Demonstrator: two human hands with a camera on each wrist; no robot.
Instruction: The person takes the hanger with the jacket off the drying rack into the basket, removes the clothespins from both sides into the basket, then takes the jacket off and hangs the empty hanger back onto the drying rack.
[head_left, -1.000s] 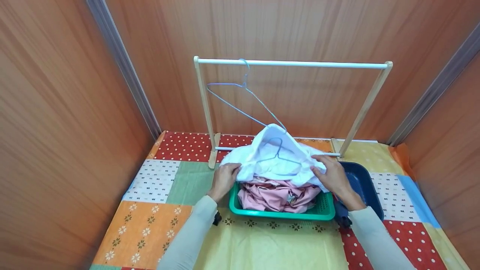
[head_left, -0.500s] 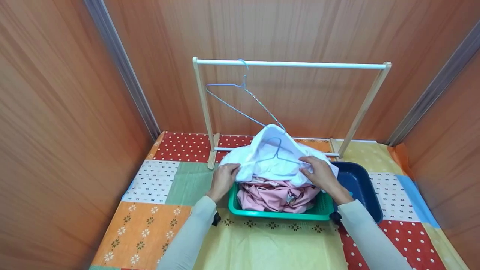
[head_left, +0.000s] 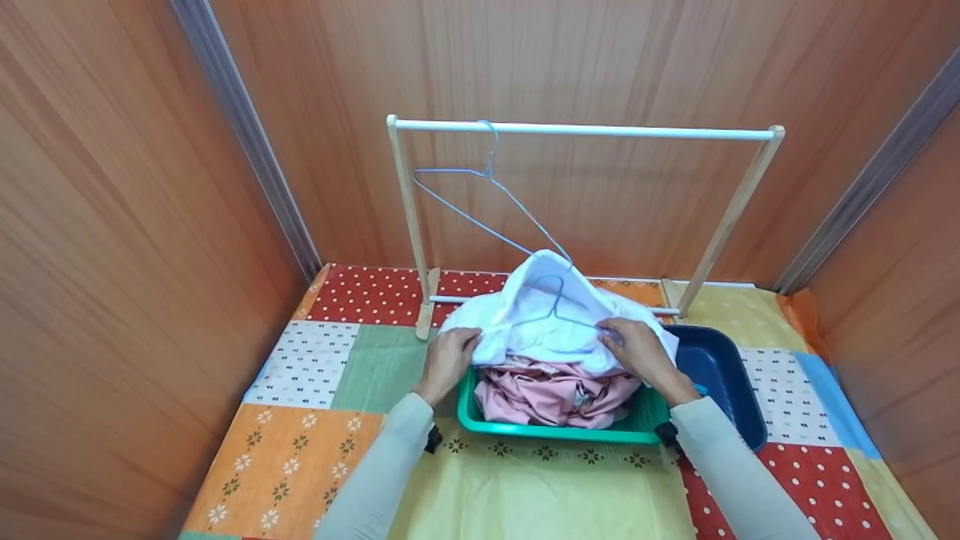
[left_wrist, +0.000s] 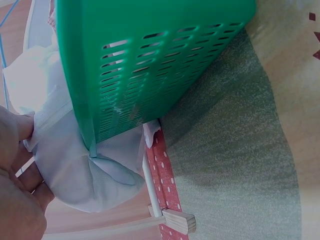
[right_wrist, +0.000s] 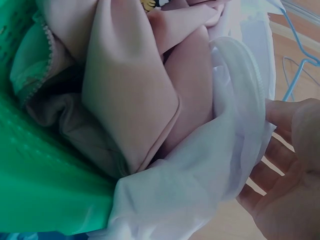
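A white garment [head_left: 525, 345] spreads over the back of the green basket [head_left: 562, 433], and a thin blue wire hanger [head_left: 555, 309] lies against its inside. My left hand [head_left: 448, 360] pinches the garment's left edge, its thumb against the cloth in the left wrist view. On the right, my right hand [head_left: 643, 351] holds the cloth at the end of the hanger's right arm. White cloth [right_wrist: 200, 170] drapes over the basket's edge in the right wrist view, with the thumb and fingers around its border. Crumpled pink clothing [head_left: 536, 397] fills the basket below.
Behind the basket stands a wooden rack with a white rail [head_left: 637, 131]. Another blue wire hanger [head_left: 450, 170] hangs from its left part. A dark blue tray [head_left: 724, 375] sits right of the basket on the patchwork cloth [head_left: 300, 450]. Wood-grain panels [head_left: 637, 60] enclose the table.
My right hand has shifted left along the white garment, to the end of the hanger's right arm. The garment's right part now spreads past that hand. My left hand stays in place.
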